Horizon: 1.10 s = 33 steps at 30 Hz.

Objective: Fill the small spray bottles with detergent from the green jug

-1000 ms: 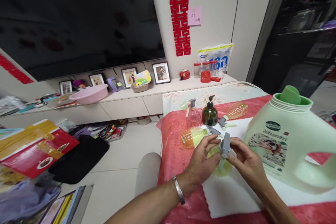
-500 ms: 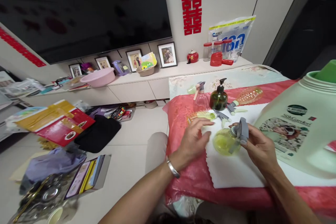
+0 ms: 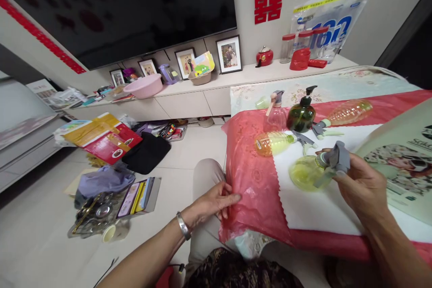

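My right hand [image 3: 366, 184] grips the grey trigger head of a round, clear spray bottle [image 3: 308, 173] with yellow liquid inside, tilted over a white cloth [image 3: 313, 211]. At the table's left edge, my left hand [image 3: 216, 200] pinches the red plastic sheet [image 3: 256, 202], thumb on top and fingers curled under. Beyond the held bottle lies an orange-tinted, ribbed spray bottle [image 3: 275, 143] with yellow-green liquid. A pink clear spray bottle [image 3: 276, 114] and a dark green pump bottle [image 3: 301, 114] stand upright behind it. Another ribbed bottle [image 3: 351, 111] lies to their right.
A large pale green jug [image 3: 401, 162] stands close on my right. Behind the table, a long cabinet [image 3: 189, 104] holds a pink basin [image 3: 144, 85], framed photos and red-lidded jars [image 3: 287, 49]. Boxes [image 3: 104, 138], cloths and a storage box [image 3: 140, 198] lie on the floor to the left.
My left hand has moved away from the spray bottle, left and down to the red sheet's edge. The bottle stays in my right hand, tilted more. The view has shifted left and down.
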Motion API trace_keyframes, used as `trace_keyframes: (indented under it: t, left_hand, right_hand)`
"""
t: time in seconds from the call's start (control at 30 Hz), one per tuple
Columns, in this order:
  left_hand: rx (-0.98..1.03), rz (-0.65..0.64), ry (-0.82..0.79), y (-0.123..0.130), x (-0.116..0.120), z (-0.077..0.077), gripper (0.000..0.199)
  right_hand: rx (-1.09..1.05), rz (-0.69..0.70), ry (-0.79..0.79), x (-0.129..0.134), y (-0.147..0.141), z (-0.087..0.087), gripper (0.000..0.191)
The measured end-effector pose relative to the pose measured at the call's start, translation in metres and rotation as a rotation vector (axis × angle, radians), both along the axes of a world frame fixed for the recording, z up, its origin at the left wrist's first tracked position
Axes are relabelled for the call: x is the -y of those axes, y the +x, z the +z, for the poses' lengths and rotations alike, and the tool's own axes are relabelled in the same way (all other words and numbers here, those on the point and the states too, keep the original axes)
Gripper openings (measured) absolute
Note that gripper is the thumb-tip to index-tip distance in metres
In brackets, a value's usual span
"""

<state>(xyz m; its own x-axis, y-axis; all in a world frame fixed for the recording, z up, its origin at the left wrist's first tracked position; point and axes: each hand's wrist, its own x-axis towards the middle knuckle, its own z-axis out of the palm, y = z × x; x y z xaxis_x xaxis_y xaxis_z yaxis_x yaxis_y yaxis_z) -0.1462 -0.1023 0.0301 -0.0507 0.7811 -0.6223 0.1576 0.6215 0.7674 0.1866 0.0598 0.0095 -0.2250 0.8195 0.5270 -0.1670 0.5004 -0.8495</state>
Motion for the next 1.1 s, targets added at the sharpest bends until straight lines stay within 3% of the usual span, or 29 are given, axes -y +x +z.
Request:
trace_keyframes:
  t: [0.13,0.33,0.4,0.53,0.6,0.7,0.77,0.83,0.93,1.1]
  left_hand:
    - [0.008,0.068,0.014,0.0,0.008,0.001,0.068]
    - [-0.16,0.037,0.331,0.008,0.004,0.024,0.044]
    - [-0.03,0.094,0.352,0.016,-0.003,0.032,0.04]
    - [0.563,0.305,0.231,0.033,-0.013,0.038,0.032]
    - [0.714,0.296,0.11,0.034,-0.014,0.035,0.034]
    - [0.512,-0.002,-0.077,0.022,-0.015,0.034,0.037]
    - [0.267,-0.136,-0.077,0.008,-0.022,0.039,0.04]
    - [0.12,-0.039,0.016,-0.005,-0.039,0.044,0.049]
    - [0.072,0.159,0.136,-0.016,-0.076,0.046,0.057]
    - [0.009,0.235,0.243,-0.008,-0.138,0.028,0.049]
  right_hand:
    - [-0.007,-0.024,-0.053,-0.001,-0.001,-0.002,0.043]
    - [-0.009,-0.047,-0.085,-0.001,-0.002,0.0,0.046]
    - [-0.012,-0.049,-0.087,0.0,-0.001,0.0,0.047]
    - [-0.015,-0.052,-0.087,0.0,0.0,-0.001,0.047]
    - [-0.012,-0.047,-0.084,-0.001,0.002,-0.002,0.046]
    - [0.0,-0.033,-0.073,-0.001,0.002,-0.003,0.045]
    - [0.008,-0.024,-0.059,-0.002,0.002,-0.003,0.044]
    - [0.017,-0.016,-0.045,-0.002,0.0,-0.002,0.044]
    - [0.03,-0.008,-0.02,-0.003,-0.001,0.0,0.04]
    - [0.048,0.006,0.051,-0.005,0.001,0.001,0.035]
